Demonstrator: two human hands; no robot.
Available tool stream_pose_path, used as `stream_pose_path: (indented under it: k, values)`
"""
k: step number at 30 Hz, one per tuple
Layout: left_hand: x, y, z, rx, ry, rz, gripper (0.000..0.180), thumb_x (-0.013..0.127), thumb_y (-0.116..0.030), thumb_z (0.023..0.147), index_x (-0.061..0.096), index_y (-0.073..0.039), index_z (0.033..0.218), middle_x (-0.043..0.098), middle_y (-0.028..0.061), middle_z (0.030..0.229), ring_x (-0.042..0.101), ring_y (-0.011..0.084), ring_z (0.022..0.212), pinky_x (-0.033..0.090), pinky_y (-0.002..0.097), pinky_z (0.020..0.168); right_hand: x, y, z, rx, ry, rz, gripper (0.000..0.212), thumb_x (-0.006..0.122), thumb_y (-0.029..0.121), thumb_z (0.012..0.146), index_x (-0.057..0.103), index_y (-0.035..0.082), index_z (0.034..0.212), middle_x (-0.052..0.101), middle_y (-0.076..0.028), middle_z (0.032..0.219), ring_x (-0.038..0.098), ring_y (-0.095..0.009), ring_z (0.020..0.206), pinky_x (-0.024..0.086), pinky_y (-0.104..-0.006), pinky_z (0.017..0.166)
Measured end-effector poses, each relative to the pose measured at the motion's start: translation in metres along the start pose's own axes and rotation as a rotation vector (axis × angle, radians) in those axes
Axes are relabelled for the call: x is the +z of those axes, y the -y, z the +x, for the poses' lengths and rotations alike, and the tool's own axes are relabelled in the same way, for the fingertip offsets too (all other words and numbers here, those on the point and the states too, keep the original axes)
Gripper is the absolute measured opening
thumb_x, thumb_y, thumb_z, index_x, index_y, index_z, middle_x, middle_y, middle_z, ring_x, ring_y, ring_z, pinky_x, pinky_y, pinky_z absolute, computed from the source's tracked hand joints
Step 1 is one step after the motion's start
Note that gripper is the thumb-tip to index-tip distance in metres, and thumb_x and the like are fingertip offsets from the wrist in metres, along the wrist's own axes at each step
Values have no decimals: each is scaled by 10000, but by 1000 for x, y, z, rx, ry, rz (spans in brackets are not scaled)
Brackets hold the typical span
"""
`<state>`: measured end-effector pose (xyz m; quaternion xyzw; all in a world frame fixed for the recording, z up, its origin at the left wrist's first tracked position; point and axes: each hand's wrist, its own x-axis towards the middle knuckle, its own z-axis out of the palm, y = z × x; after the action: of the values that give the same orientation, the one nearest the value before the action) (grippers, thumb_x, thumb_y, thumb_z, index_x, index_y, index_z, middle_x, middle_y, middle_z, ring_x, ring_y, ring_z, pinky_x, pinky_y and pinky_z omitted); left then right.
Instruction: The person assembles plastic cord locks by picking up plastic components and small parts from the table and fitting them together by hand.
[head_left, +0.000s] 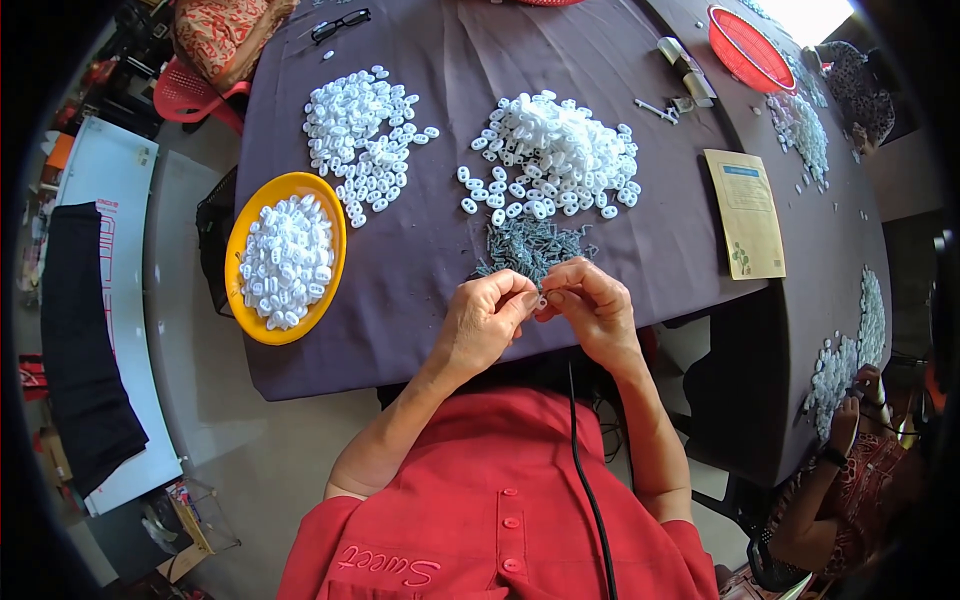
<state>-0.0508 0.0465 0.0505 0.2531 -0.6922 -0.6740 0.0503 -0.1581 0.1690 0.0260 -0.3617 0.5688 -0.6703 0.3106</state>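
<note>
Head view is looking straight down on a person in a red buttoned top sitting at a table (420, 270) draped in dark purple cloth. Both hands are meeting just over the near edge of that table. The left hand (483, 322) is curling its thumb and forefinger together into a closed grip, and the right hand (592, 305) is doing the same from the other side, so the two grips are pinching one small white plastic piece (541, 299) between them, fingertips nearly touching. How the piece is turned I cannot tell, it is too small.

Just beyond the grips, almost touching the knuckles, a heap of small grey metal parts (530, 245) is lying on the cloth. Further out past that heap, a broad pile of white plastic pieces (555, 155) is spreading across the middle of the table. Off to the left of the grips and further away, a second white pile (365, 140) is lying looser and flatter. Nearer and well to the left of the left hand, a yellow dish (262, 197) is sitting at the table edge, holding more of the white pieces.

To the right of the right hand, well apart, a tan paper envelope (745, 212) is lying flat. Beyond it a red plastic basket (745, 50) is sitting near the far corner. Black spectacles (340, 24) are resting at the far left edge. At the lower right, another person's hand (850, 415) is working beside a separate scatter of white pieces
</note>
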Motion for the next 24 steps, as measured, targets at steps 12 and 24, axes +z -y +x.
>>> stream_pose_path:
  k: [12,24]
  values:
    - [0,6,0,23,-19,130,123,554,-129,851,601,-20,815,583,-6,644,479,35,488,392,189,430,-3,6,4,46,53,-177,136,506,-124,779,531,-32,875,587,-65,758,605,-130,674,501,-239,601]
    - [2,22,7,7,-128,-42,133,550,-109,849,598,11,815,577,23,643,532,70,511,453,205,462,4,-16,9,216,-48,25,174,542,-93,772,552,-18,929,603,-36,751,598,-105,678,493,-230,600]
